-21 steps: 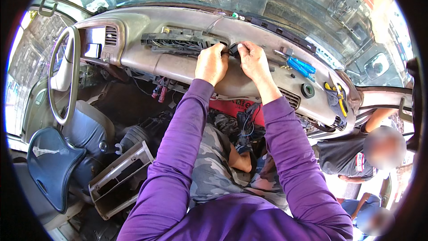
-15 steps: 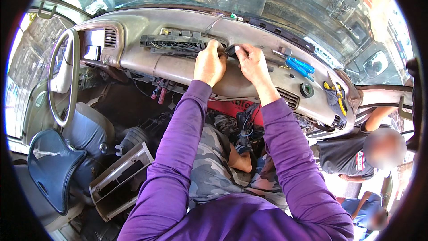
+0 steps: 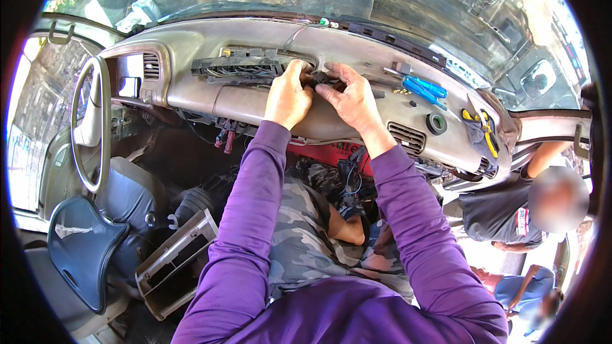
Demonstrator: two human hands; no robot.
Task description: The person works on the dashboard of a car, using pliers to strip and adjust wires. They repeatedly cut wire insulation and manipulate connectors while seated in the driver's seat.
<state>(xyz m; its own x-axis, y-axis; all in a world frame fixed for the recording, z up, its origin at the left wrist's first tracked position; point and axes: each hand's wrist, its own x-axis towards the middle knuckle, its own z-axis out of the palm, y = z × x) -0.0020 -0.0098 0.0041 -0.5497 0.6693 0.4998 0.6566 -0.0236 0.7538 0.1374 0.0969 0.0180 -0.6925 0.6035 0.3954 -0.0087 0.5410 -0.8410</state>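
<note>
Both of my hands meet above the middle of the dashboard [image 3: 242,105], at a small black part [image 3: 324,79] whose kind I cannot make out. My left hand [image 3: 290,95] has its thumb and fingers closed at the left end of this part. From the other side my right hand [image 3: 352,97] pinches it between thumb and fingertips. Fingers cover most of it. Just left of my left hand lies a long black housing with wires inside [image 3: 237,67], resting on the dashboard top.
Blue-handled tools [image 3: 424,89], a roll of dark tape [image 3: 436,123] and yellow-handled pliers [image 3: 488,134] lie on the dashboard's right side. A steering wheel [image 3: 81,124] stands at left. Below it are a seat and a loose trim panel [image 3: 175,264]. Another person [image 3: 500,213] is outside at right.
My right hand has turned, its fingers now stretching left over the black part. The whole view has shifted slightly. Both hands stay close together above the dashboard.
</note>
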